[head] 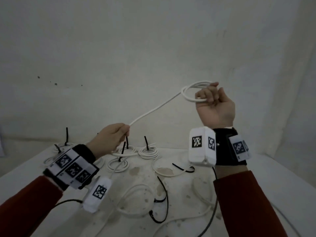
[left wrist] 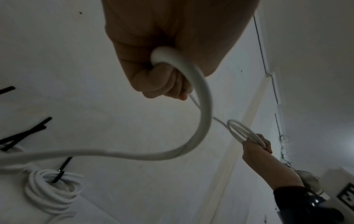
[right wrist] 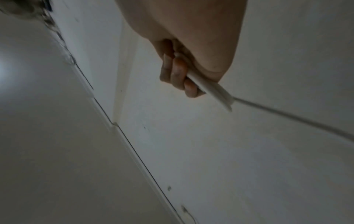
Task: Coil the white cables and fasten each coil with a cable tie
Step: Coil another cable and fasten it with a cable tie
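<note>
A stained white table [head: 273, 168] meets a seemingly speckled wall [head: 119, 48].

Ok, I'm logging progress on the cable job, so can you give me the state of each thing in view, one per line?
Right hand: raised, grips a small coil.
Coil in hand: a few loops, no tie on it.
Left hand: pinches the white cable lower down, stretched between both hands.
Tied coils: on the table, fastened, black tails up.
Loose cables: uncoiled.
Loose cable ties: unused, lying flat.
</note>
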Demonstrator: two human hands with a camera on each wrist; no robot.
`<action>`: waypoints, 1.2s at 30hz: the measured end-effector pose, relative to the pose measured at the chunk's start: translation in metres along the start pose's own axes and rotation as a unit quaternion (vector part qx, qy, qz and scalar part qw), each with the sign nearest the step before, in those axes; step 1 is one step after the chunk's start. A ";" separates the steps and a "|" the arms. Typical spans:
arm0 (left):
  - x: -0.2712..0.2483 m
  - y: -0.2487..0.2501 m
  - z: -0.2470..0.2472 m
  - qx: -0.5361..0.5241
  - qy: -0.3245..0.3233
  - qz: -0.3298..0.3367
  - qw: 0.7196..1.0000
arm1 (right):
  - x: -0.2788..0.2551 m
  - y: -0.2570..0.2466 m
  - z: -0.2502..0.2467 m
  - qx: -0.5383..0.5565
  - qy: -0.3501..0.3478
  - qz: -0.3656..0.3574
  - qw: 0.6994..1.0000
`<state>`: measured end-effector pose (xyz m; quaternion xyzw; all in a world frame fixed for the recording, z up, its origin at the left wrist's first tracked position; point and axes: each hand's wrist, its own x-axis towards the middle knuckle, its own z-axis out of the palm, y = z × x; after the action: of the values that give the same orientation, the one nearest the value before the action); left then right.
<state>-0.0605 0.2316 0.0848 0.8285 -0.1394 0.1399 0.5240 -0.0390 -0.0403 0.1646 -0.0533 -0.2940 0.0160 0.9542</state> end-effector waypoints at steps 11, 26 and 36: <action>-0.015 0.028 -0.003 0.316 -0.132 0.093 0.935 | 0.024 0.026 -0.022 -0.233 0.087 -0.118 0.961; -0.012 0.060 -0.032 0.344 -0.075 0.108 0.930 | -0.001 0.092 -0.036 -0.867 -0.262 0.055 0.421; -0.001 0.052 -0.071 0.126 -0.209 -0.097 0.965 | -0.011 0.093 -0.006 -0.925 -0.355 0.047 0.126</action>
<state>-0.0870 0.2748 0.1573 0.9083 -0.1463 -0.0711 0.3853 -0.0444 0.0505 0.1428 -0.8974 -0.3884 -0.2066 -0.0340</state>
